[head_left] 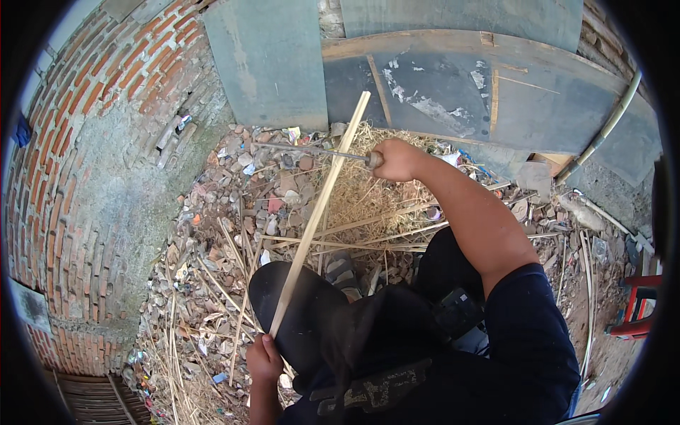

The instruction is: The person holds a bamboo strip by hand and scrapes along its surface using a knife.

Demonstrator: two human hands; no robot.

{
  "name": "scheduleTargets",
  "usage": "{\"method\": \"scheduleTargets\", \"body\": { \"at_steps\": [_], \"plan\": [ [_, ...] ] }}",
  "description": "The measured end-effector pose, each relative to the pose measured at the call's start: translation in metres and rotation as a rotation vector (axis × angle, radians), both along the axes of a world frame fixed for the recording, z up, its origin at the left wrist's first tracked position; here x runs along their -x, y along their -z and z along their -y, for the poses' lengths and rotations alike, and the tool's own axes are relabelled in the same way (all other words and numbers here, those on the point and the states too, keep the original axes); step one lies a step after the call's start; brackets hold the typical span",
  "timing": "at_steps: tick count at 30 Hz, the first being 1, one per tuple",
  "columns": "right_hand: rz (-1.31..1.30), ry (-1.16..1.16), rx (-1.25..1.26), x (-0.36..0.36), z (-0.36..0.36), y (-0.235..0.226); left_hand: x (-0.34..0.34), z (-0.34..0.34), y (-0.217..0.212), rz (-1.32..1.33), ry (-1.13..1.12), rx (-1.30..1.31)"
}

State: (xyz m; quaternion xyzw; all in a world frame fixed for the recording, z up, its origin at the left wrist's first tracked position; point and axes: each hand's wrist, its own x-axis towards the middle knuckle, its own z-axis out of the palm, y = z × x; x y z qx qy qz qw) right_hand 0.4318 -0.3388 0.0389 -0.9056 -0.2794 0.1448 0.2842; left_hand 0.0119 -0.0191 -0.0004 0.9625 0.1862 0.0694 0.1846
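Observation:
My left hand (pixel 265 360) is closed around the near end of a long pale bamboo strip (pixel 316 219), which slants up and away over my left knee. My right hand (pixel 397 160) is wrapped round the handle of a long-bladed knife (pixel 312 149). The blade points left and crosses the strip near its far end; whether it presses into the strip I cannot tell. Beneath the right hand lies a heap of fine, straw-coloured shavings (pixel 365 202).
Rubble and litter (pixel 276 188) cover the ground, with loose bamboo strips (pixel 227 283) scattered on it. A worn brick wall (pixel 85 163) rises at left. Grey-blue panels (pixel 269 64) stand at the far side, a bamboo pole (pixel 605 127) leans far right, and a red plastic stool (pixel 634 308) is at right.

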Motion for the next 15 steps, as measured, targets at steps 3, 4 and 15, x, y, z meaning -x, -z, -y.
{"method": "scheduleTargets", "body": {
  "at_steps": [3, 4, 15],
  "plan": [
    [0.009, 0.011, 0.041, 0.000, 0.004, 0.005, 0.002, -0.005, 0.002, -0.014, 0.016, -0.017],
    [0.007, 0.011, 0.041, 0.005, 0.004, -0.002, 0.003, -0.005, 0.001, -0.016, 0.015, -0.016],
    [0.131, -0.185, 0.195, 0.034, -0.016, -0.033, 0.000, -0.007, 0.006, -0.002, 0.006, 0.040]
  ]
}}
